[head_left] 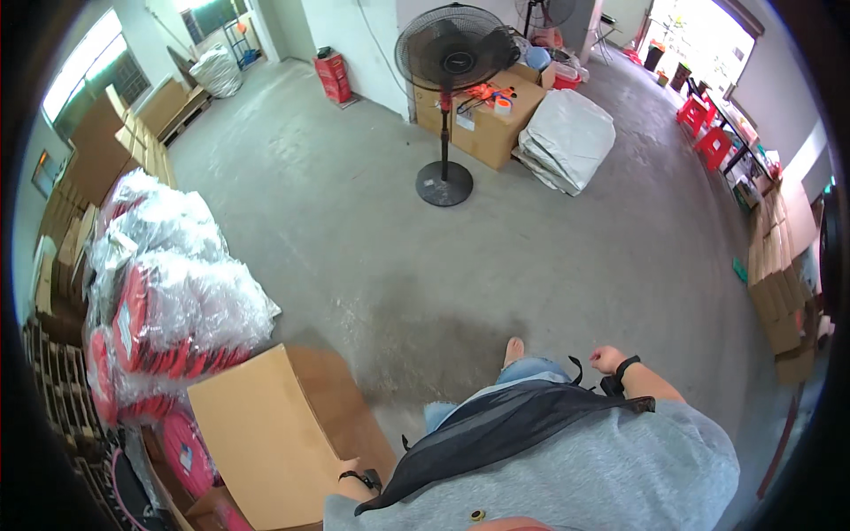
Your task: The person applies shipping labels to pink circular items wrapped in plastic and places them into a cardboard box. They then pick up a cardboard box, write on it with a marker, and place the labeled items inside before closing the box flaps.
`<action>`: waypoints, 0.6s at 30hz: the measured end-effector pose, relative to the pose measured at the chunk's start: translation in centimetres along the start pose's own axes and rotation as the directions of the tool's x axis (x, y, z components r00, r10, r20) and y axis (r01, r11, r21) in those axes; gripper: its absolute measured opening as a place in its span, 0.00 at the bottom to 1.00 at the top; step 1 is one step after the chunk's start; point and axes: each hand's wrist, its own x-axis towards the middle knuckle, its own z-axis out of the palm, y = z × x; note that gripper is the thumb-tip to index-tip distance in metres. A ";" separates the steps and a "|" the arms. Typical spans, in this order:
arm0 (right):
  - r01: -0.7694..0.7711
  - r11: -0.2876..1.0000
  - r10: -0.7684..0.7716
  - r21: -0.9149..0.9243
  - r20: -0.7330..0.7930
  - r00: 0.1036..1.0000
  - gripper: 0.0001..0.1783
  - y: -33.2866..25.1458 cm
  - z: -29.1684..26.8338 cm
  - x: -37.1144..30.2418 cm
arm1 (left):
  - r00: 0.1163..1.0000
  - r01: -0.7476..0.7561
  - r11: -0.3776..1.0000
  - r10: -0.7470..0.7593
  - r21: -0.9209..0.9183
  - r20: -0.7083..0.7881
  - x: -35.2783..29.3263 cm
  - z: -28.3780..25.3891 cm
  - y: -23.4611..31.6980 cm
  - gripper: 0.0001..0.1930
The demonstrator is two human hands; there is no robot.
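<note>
Brown box (266, 434), plain. Red goods in clear, glinting bags (168, 292). Black fan (453, 53). Grey floor (354, 221) with a dark stain. Red stools (704, 133). White sack (567, 137).

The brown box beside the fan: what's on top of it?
On the brown box lie orange items and a tape roll. Its inside is hidden.

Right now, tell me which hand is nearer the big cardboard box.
Left. The left hand rests against the cardboard box; the right hand hangs apart from it, on the person's other side.
</note>
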 end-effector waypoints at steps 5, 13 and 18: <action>-0.158 0.984 0.145 0.077 0.155 0.977 0.15 3.9 1.6 2.7 | 0.979 -0.130 0.931 0.174 -0.340 0.103 -5.1 -2.1 13.5 0.17; -0.138 0.946 0.142 0.295 0.009 0.990 0.15 10.5 -3.1 14.4 | 0.864 -0.321 0.839 0.450 -0.438 0.228 -5.4 4.0 38.1 0.20; -0.126 0.879 0.224 0.459 -0.166 0.960 0.14 10.3 -9.7 18.9 | 0.833 -0.490 0.869 0.488 -0.062 0.261 -8.8 4.0 53.6 0.20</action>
